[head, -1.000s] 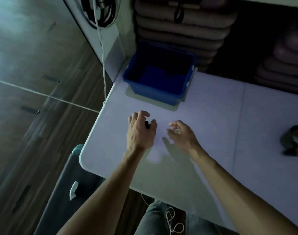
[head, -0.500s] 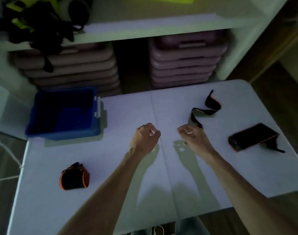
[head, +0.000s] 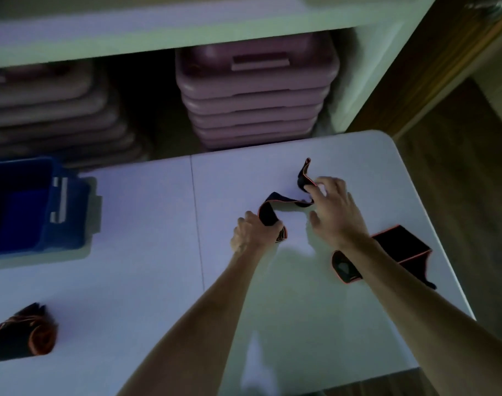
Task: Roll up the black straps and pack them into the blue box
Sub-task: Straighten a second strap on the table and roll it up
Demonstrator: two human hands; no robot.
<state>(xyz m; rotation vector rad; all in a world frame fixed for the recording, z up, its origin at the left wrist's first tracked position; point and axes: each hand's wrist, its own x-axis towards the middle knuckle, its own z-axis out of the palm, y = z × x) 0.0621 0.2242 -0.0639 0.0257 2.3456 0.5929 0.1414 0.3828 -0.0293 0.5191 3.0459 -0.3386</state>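
A loose black strap with orange edging (head: 284, 202) lies twisted on the white table (head: 146, 281) right of centre. My left hand (head: 251, 232) grips its near end. My right hand (head: 334, 208) touches its far part with spread fingers, the fingertips at the strap's upturned end. A second flat black strap (head: 398, 245) lies under my right forearm near the right edge. A rolled strap (head: 21, 337) sits at the near left. The blue box (head: 69, 218) stands at the far left; its inside looks dark.
Stacks of pink cases (head: 255, 92) fill the shelf behind the table. The table's rounded right corner (head: 387, 141) borders wooden floor. Bare tabletop lies between the box and the hands.
The view swung right. Both hands moved from mid-table to the loose strap; the left hand took hold of its near end and the right hand reached its far part.
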